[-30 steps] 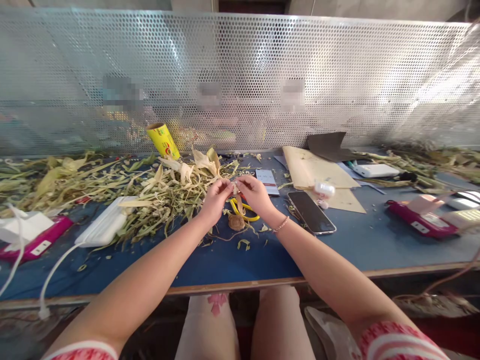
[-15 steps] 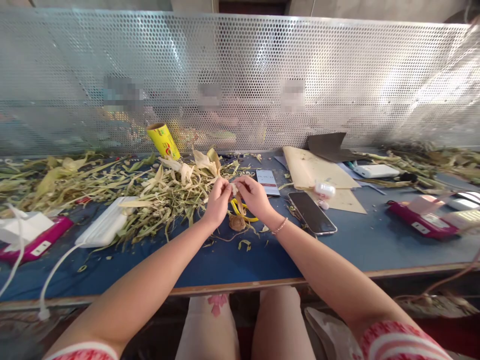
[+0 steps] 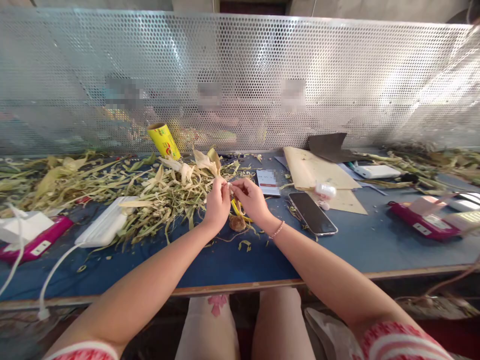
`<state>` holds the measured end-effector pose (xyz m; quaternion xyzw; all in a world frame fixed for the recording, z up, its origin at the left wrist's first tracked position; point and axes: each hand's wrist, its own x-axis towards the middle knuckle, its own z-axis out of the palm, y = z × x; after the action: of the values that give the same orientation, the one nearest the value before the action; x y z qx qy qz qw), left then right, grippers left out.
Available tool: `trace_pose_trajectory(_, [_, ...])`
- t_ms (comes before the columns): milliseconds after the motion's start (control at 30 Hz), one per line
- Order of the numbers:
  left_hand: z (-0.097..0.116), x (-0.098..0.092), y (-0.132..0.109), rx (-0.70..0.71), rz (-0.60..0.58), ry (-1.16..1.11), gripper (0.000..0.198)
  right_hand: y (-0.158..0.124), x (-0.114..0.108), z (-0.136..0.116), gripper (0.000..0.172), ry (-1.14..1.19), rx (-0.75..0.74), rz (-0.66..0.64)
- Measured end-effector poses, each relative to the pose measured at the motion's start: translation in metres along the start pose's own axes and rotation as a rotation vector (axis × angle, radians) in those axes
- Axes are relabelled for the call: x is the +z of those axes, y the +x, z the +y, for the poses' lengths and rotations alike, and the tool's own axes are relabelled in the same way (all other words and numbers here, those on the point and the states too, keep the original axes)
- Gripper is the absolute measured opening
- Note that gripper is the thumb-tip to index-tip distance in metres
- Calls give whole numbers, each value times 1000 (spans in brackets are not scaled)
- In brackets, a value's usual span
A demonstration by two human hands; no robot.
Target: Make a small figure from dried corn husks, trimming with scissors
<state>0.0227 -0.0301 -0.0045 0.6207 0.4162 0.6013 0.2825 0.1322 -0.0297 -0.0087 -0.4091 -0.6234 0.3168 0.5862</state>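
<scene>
My left hand and my right hand meet above the table, fingers pinched together. Between the fingertips is a small pale scrap, mostly hidden; it looks like dried plant material. Just below my hands lie a yellow loop, partly covered by the right hand, and a round brown ball with a thin strand. Left of my hands spreads a heap of dry, pale green plant strips, with pale, husk-like leaves on top near my left fingers.
A yellow cardboard tube stands tilted behind the heap. To the right lie a black phone, a lit phone, an earbud case and brown paper. A white power strip lies left. A perforated metal screen closes the back.
My fingertips have drawn closer together, and the right hand has shifted slightly left. The pale scrap between them is more covered than before.
</scene>
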Motion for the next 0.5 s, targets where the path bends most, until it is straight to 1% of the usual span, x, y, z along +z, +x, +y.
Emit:
trace_pose_trajectory(133, [-3, 1, 0, 3, -2, 40, 10, 0, 2, 1, 21, 71, 52, 48])
trace_pose_trajectory(300, [-4, 4, 0, -13, 34, -40, 13, 1, 7, 6, 30, 283, 159, 69])
trace_pose_trajectory(400, [-4, 5, 0, -19, 46, -44, 13, 1, 9, 7, 32, 382, 207, 77])
trace_pose_trajectory(500, [-5, 5, -1, -3, 59, -7, 11, 1, 10, 5, 31, 427, 247, 86])
